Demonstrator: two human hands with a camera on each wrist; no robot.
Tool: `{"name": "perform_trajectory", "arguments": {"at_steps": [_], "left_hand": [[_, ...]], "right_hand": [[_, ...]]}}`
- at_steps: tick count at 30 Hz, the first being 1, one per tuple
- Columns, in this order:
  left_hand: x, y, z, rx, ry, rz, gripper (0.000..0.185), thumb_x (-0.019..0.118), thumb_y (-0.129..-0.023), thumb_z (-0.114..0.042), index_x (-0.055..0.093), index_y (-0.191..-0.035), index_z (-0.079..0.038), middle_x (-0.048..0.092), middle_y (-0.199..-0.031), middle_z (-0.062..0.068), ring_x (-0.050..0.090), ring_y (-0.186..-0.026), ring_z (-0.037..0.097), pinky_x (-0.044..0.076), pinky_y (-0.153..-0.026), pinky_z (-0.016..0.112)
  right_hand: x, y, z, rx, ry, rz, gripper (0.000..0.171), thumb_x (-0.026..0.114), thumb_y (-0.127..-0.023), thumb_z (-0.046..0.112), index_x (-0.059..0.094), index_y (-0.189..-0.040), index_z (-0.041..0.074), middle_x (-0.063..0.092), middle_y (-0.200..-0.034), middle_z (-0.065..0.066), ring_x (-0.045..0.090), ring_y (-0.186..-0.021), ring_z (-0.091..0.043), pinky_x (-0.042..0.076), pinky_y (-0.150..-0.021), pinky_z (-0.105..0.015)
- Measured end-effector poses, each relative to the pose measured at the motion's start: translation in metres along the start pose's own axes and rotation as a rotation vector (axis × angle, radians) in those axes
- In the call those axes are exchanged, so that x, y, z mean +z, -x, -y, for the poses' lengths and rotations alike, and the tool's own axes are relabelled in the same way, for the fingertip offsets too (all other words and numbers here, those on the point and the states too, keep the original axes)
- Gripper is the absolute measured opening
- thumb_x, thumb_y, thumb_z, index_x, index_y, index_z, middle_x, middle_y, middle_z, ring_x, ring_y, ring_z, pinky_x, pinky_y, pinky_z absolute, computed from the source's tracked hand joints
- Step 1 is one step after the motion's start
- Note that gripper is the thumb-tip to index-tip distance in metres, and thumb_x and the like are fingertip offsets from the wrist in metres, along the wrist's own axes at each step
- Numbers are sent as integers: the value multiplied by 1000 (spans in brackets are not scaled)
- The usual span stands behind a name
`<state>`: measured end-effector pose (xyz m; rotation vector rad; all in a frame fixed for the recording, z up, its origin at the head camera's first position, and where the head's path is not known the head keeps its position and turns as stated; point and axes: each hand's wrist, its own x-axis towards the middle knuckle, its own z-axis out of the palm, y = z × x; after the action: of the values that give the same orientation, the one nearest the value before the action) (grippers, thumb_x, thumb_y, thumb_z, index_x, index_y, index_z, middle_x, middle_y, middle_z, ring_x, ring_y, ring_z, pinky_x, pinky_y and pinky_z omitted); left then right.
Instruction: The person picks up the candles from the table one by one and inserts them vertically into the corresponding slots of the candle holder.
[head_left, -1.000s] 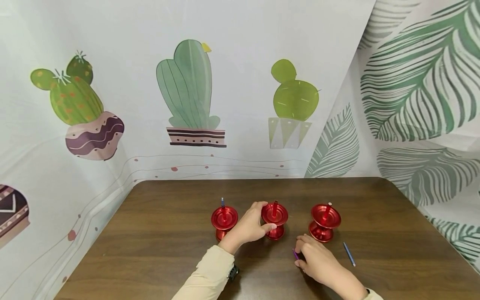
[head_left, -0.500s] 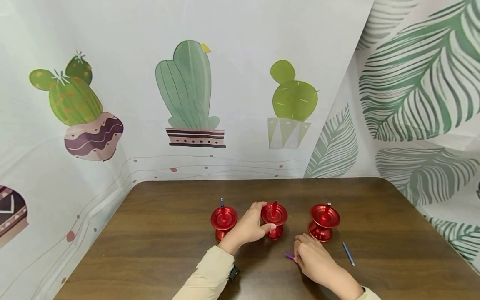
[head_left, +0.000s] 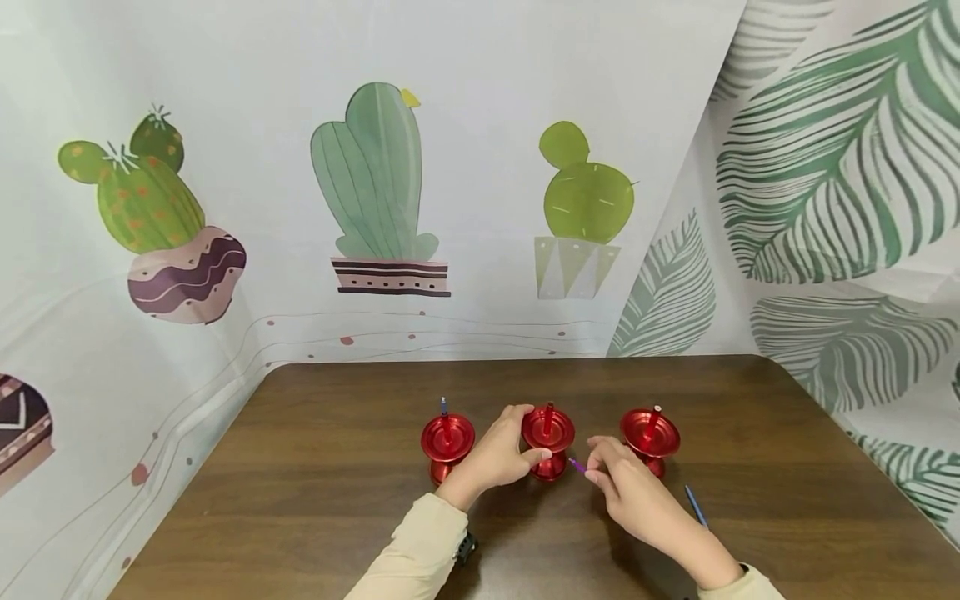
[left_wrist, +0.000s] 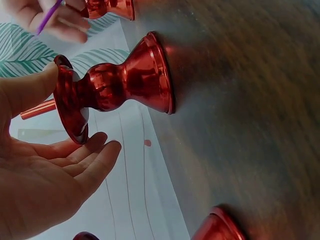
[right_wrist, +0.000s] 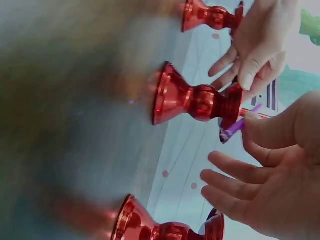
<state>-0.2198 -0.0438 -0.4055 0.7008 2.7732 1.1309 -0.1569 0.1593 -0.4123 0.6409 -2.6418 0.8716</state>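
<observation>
Three red metal candle holders stand in a row on the brown table: a left one, a middle one and a right one. Each has a thin candle upright in its dish. My left hand holds the middle holder by its dish, thumb on the rim and fingers behind it. My right hand pinches a thin purple candle between thumb and fingertip, just right of the middle holder. The purple candle points at that dish's rim.
A thin blue candle lies flat on the table, right of my right forearm. Printed cactus and leaf backdrops close off the table's far and side edges. Cream sleeves cover both forearms.
My right hand has risen from the table with the purple candle and moved up and left, toward the middle holder. My left hand has stayed on that holder.
</observation>
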Motion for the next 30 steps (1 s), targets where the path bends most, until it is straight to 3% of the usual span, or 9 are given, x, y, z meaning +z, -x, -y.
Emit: {"name": "perform_trajectory", "arguments": {"at_steps": [5, 11, 17, 20, 24, 27, 30], "left_hand": [[0, 1, 1, 10, 4, -4, 66, 74, -85, -19, 41, -137, 5, 49, -132, 17, 51, -122, 28, 42, -103, 41], [0, 1, 1, 30, -14, -12, 66, 75, -84, -19, 42, -136, 6, 51, -129, 17, 53, -118, 28, 45, -100, 40], [0, -1, 1, 30, -15, -11, 66, 75, -84, -19, 42, -136, 5, 51, -128, 17, 54, -117, 27, 45, -99, 40], [0, -1, 2, 28, -11, -8, 66, 75, -85, -20, 42, -137, 5, 51, -129, 17, 54, -118, 27, 45, -100, 40], [0, -1, 3, 24, -6, -1, 67, 75, -85, -20, 42, -137, 5, 51, -128, 16, 54, -117, 27, 45, -100, 40], [1, -1, 3, 27, -2, -2, 67, 75, -84, -19, 42, -137, 5, 51, -127, 16, 54, -116, 27, 46, -99, 40], [1, -1, 3, 35, -8, -9, 66, 75, -84, -19, 42, -136, 6, 52, -127, 16, 54, -116, 27, 46, -99, 40]], "right_hand": [[-1, -13, 2, 30, -118, -72, 21, 65, -86, -3, 52, -86, 12, 61, -116, -20, 61, -105, -37, 51, -86, -51], [-1, -34, 6, 104, -313, -119, 12, 61, -90, -3, 54, -90, 7, 63, -116, -17, 62, -105, -32, 52, -87, -45], [0, -54, 8, 145, -531, -131, 4, 58, -93, 0, 55, -95, -1, 59, -124, -23, 54, -120, -36, 41, -100, -44], [3, -63, 8, 171, -630, -149, 7, 56, -95, 0, 54, -99, -5, 58, -126, -24, 50, -125, -35, 42, -101, -30], [9, -72, 8, 197, -757, -192, 10, 54, -95, -2, 51, -103, -9, 57, -128, -22, 52, -123, -22, 42, -95, -14], [13, -77, 8, 193, -795, -214, 10, 54, -95, -3, 50, -102, -10, 57, -127, -21, 55, -116, -8, 43, -95, -15], [17, -79, 6, 182, -790, -221, 9, 54, -95, -3, 51, -101, -9, 57, -125, -20, 55, -112, -6, 42, -96, -15]]}}
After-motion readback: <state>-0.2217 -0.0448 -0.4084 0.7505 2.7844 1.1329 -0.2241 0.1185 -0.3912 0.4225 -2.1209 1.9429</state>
